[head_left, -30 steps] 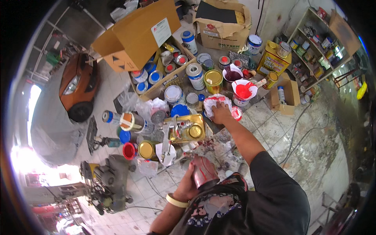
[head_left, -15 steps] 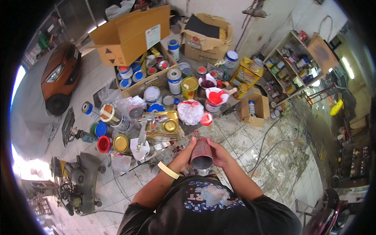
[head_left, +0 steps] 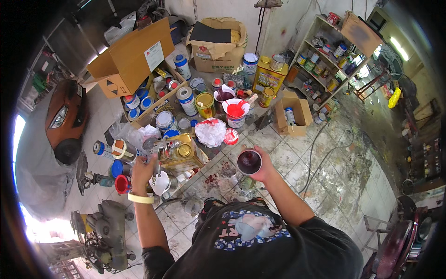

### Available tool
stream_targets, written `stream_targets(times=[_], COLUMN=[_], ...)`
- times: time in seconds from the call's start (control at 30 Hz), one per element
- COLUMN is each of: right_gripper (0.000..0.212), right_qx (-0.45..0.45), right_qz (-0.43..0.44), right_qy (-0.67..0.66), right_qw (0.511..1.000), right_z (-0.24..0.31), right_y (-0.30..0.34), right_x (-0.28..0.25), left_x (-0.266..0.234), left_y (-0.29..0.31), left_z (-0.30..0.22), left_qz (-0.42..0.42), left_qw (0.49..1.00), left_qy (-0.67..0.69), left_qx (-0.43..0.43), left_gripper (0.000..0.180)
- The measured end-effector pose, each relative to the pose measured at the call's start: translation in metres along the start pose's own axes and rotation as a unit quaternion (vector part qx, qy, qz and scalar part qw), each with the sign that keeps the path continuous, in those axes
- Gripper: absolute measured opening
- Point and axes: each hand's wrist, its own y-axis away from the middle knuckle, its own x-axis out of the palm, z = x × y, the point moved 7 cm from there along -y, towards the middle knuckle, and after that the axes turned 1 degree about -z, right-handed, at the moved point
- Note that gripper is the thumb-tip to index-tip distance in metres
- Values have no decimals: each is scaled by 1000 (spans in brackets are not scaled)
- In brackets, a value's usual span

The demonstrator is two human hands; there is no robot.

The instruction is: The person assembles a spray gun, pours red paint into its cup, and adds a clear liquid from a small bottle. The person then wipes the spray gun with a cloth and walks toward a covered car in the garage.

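In my right hand (head_left: 263, 168) is a metal cup (head_left: 249, 162), its mouth tilted toward me. Dark red coats the cup's inside. My left hand (head_left: 143, 173), with a pale band at the wrist, is closed at a metal spray gun (head_left: 162, 153) at the left of the paint cans; its fingertips are partly hidden. Beside the gun lies a gold rectangular tin (head_left: 197, 161) with a round cap. A white container (head_left: 160, 183) stands just below the gun.
A crumpled, red-stained white cloth (head_left: 211, 132) sits beside an open red paint can (head_left: 236, 111). Behind are cardboard boxes (head_left: 218, 60) and a yellow tin (head_left: 269, 76). A small carton (head_left: 293, 114) stands right, a compressor (head_left: 104, 235) at lower left. A hose (head_left: 310, 160) crosses the tiles.
My hands have parted. The left has let go of the cup and moved left to the spray gun. My right hand keeps the cup, its mouth now turned more toward view.
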Motion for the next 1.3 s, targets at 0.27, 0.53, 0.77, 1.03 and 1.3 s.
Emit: stream_targets(times=[0.27, 0.53, 0.77, 1.03, 1.3], right_gripper=[44, 37, 25, 28, 27], right_qx=[-24, -124, -474, -717, -717], right_qz=[-14, -64, 43, 39, -23], right_qy=[41, 129, 494, 629, 645], right_qw=[999, 982, 727, 298, 264], right_z=[23, 37, 28, 27, 44], right_y=[8, 25, 104, 187, 211], right_x=[-8, 13, 137, 195, 174], left_x=[22, -15, -27, -13, 1], left_y=[-4, 35, 113, 167, 197], left_z=[-18, -55, -173, -261, -291], left_qz=[28, -32, 57, 129, 171], left_qw=[996, 987, 875, 872, 865], left_qy=[87, 37, 464, 418, 401], left_qx=[14, 156, 122, 221, 246], left_gripper=[61, 43, 31, 29, 24])
